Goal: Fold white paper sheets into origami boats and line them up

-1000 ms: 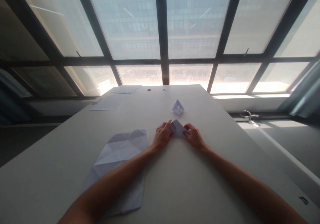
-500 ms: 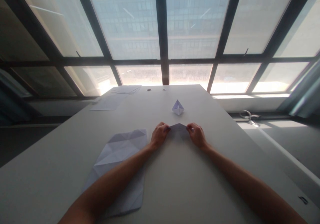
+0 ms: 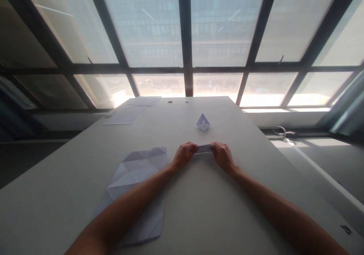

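Note:
Between my hands is a small piece of folded paper (image 3: 204, 149), showing as a narrow, nearly level strip. My left hand (image 3: 185, 153) pinches its left end, and my right hand (image 3: 222, 155) grips the right end. Just beyond them on the white table (image 3: 187, 205) stands a folded paper boat (image 3: 203, 122) with a pointed middle, touched by neither hand. A large creased sheet of paper (image 3: 139, 171) lies to the left, partly covered by my left forearm.
Several flat white sheets (image 3: 122, 116) lie at the table's far left. Two small round spots (image 3: 170, 102) mark the far end. Tall dark-framed windows (image 3: 186, 39) rise behind the table. A silvery looped object (image 3: 281, 132) sits off the table's right side.
The folded paper has gone from a peaked shape to a narrow strip as my hands tilted it. My fingers have curled further over its ends. The boat and the creased sheet stay put.

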A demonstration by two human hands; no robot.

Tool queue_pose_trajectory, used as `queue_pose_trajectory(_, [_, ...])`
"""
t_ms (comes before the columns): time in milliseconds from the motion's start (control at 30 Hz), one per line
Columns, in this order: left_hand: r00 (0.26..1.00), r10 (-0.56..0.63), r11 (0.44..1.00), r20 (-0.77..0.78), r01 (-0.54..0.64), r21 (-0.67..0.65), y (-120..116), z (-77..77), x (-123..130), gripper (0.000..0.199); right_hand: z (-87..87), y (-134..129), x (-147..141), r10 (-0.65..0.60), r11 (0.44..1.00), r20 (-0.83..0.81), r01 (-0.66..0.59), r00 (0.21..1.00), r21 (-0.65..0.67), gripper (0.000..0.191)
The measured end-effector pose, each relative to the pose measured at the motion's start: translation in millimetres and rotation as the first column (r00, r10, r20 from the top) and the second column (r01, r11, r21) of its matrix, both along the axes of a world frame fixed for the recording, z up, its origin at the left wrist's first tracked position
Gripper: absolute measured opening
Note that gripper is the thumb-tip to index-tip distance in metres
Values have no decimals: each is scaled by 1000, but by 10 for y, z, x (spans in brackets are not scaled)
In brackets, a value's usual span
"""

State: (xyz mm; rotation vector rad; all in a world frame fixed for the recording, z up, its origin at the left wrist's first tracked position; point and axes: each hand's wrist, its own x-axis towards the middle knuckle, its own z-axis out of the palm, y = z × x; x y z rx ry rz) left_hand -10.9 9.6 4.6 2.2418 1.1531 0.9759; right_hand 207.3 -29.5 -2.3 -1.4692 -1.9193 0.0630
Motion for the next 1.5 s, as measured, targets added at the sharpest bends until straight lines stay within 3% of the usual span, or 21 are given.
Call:
queue_pose_trajectory(200, [968, 158, 982, 194, -134, -133, 126, -93, -32, 44, -28, 70, 88, -28, 999, -27, 29, 999, 44, 20])
queue_pose_trajectory(300, [955, 164, 972, 246, -115, -204, 171, -120, -48, 41, -33, 97, 124, -50, 997, -20, 51, 999, 53, 21])
queue_pose_trajectory(467, [954, 121, 975, 276, -61, -214, 167, -104, -48, 40, -24, 111, 155, -34, 995, -15, 35, 999, 95, 22])
queue_pose_trajectory(633, [968, 101, 981, 230, -59, -183, 152, -105, -42, 39, -40, 127, 176, -27, 993, -15, 29, 1000, 118, 20])
queue_pose_trajectory(1000, [977, 149, 984, 154, -131, -124, 84, -52, -26, 15, -86, 136, 158, 10, 987, 15, -12, 1000, 162, 14])
queue_pose_trajectory(1500, [996, 83, 994, -42, -85, -62, 62, -108, -11, 14, -70, 123, 143, -68, 989, 47, 61, 997, 137, 17])
